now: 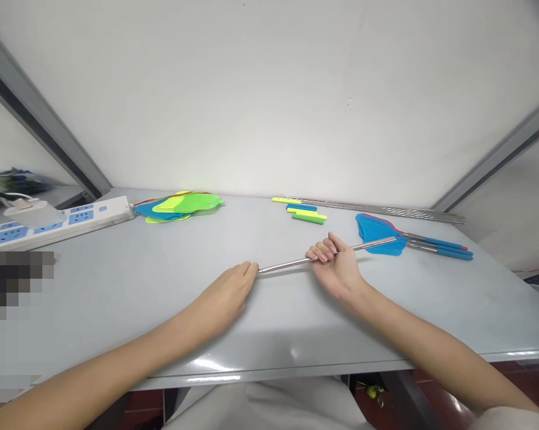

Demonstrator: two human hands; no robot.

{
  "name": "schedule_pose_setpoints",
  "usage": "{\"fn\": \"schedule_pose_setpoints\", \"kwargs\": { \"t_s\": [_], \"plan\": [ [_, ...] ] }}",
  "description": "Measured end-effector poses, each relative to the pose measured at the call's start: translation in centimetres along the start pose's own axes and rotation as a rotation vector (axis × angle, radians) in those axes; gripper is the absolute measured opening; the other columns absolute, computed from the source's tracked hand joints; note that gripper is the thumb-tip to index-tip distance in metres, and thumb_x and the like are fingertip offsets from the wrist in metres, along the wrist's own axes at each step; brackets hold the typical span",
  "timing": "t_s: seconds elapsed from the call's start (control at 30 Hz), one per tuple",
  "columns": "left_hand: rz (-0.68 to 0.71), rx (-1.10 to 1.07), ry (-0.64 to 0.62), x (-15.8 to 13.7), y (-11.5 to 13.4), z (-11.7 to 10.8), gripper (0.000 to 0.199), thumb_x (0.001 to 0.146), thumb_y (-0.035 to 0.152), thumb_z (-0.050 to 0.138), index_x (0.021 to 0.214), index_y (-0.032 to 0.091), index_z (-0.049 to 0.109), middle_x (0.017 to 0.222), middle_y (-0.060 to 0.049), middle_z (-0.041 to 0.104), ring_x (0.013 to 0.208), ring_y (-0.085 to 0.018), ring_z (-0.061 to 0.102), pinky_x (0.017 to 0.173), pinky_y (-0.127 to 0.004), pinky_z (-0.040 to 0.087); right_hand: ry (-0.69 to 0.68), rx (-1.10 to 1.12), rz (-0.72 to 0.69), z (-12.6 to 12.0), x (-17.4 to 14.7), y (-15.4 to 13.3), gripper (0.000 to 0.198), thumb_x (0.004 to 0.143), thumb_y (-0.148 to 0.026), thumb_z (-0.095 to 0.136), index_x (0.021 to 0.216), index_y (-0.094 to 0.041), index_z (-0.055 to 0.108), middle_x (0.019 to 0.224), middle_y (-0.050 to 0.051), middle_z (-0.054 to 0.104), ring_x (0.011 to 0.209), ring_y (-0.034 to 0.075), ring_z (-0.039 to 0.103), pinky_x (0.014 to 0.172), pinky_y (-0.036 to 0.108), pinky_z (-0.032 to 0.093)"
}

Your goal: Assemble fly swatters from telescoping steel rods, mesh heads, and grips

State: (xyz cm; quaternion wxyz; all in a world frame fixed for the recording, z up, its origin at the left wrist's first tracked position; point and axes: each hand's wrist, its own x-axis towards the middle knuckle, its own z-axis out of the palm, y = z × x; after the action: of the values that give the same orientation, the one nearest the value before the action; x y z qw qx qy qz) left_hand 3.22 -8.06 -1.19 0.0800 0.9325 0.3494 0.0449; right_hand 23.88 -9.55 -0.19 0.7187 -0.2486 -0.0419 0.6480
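The left hand and right hand, apart, grip a metal rod above the middle of the bench. Blue fly swatters near the right edge look finished; swatter heads, foam grips and thin rods lie loose along the back edge.

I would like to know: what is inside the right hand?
The right hand holds a metal rod, visible on both sides. The part within the grip is covered from view.

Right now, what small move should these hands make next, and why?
Perhaps the right hand should fetch the loose blue grip: the metal rod's right end is bare, the blue swatters have blue handles, and the left hand also holds the rod.
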Motion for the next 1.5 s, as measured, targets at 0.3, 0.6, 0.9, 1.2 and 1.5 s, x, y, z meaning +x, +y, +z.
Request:
{"fn": "schedule_pose_setpoints", "kwargs": {
  "t_s": [0.3,0.6,0.9,1.2,1.5],
  "plan": [
    [-0.164,-0.350,-0.065,0.4,1.1,-1.0,0.035,0.079,0.048,0.026,0.064,0.018,0.037,0.059,0.002,0.042,0.054,-0.012,0.039,0.052,-0.024,0.029,-0.051,-0.093,0.009,-0.1,0.0,0.0,0.037,0.077,-0.025,0.039,0.049,-0.017,0.015,0.040,-0.006,0.016,0.036,0.006,0.020,0.039,0.021,0.026],
    [-0.262,-1.267,-0.469,-0.2,2.5,0.3,0.043,0.077,0.055,0.020,0.058,0.018,0.030,0.045,0.007,0.023,0.037,-0.005,0.017,0.035,-0.020,0.015,-0.312,-0.244,0.030,1.5,-1.4,-1.5,0.045,0.077,-0.030,0.042,0.047,-0.017,0.011,0.039,-0.007,0.009,0.034,0.006,0.013,0.035,0.020,0.018],
    [-0.259,-1.613,-0.625,-0.1,2.7,0.1,0.041,0.077,0.053,0.029,0.056,0.018,0.027,0.046,0.008,0.019,0.036,-0.003,0.010,0.032,-0.018,0.007,-0.334,-0.221,0.074,1.7,-1.4,-1.9,0.046,0.078,-0.031,0.040,0.046,-0.017,0.010,0.039,-0.007,0.007,0.034,0.006,0.010,0.034,0.020,0.015],
    [-0.284,-1.690,-0.758,0.2,2.3,-0.1,0.040,0.077,0.052,0.031,0.058,0.017,0.029,0.047,0.008,0.015,0.037,-0.003,0.007,0.032,-0.018,0.004,-0.302,-0.247,0.074,1.6,-1.3,-2.1,0.046,0.078,-0.031,0.040,0.047,-0.017,0.010,0.039,-0.006,0.006,0.034,0.006,0.009,0.034,0.020,0.016],
    [-0.328,-1.734,-0.934,0.7,1.8,-0.8,0.040,0.076,0.052,0.032,0.058,0.017,0.030,0.047,0.007,0.020,0.037,-0.003,0.013,0.033,-0.018,0.006,-0.318,-0.212,0.101,1.5,-1.2,-2.2,0.045,0.078,-0.029,0.040,0.047,-0.017,0.010,0.039,-0.006,0.008,0.034,0.007,0.010,0.034,0.020,0.016]
  ]
}}
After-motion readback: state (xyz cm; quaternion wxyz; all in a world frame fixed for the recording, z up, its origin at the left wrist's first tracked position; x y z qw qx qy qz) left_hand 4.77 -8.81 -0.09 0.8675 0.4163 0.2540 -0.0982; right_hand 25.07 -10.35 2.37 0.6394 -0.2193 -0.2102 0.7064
